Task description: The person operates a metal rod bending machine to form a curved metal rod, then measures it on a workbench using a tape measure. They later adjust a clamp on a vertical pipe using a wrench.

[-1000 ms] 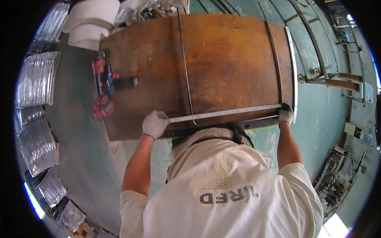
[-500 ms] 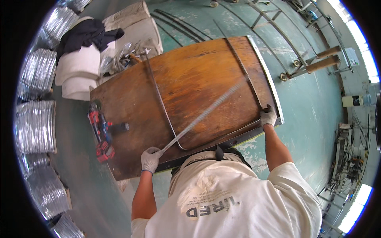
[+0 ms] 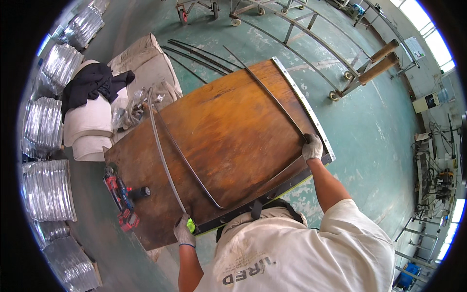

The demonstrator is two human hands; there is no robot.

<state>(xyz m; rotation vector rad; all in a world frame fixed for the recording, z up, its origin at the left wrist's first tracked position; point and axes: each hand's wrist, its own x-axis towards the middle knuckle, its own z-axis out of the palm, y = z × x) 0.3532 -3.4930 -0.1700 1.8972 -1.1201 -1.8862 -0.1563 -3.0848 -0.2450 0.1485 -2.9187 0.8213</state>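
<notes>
My gloved left hand (image 3: 183, 231) closes around a bright green tape measure (image 3: 190, 225) at the near edge of a worn wooden board (image 3: 219, 126). From it the tape blade (image 3: 167, 170) stretches, slightly bowed, toward the far edge. My right hand (image 3: 313, 147), also gloved, grips the corner of a thin dark metal rod (image 3: 267, 89) near the board's right end. That rod runs past the far edge. A second bent metal rod (image 3: 189, 171) lies across the board between my hands, touched by neither.
A red cordless power tool (image 3: 116, 192) rests on the board's left end. White padded rolls (image 3: 90, 121) with a dark cloth (image 3: 95, 85) stand beyond. Wheeled metal racks (image 3: 316, 44) are at the far right. Silver-wrapped stacks (image 3: 46, 187) line the left. Black bars (image 3: 199, 57) lie on the floor.
The tape blade has swung from pointing far right to lying across the board's left part. The view has shifted, and my right hand still grips the rod's corner.
</notes>
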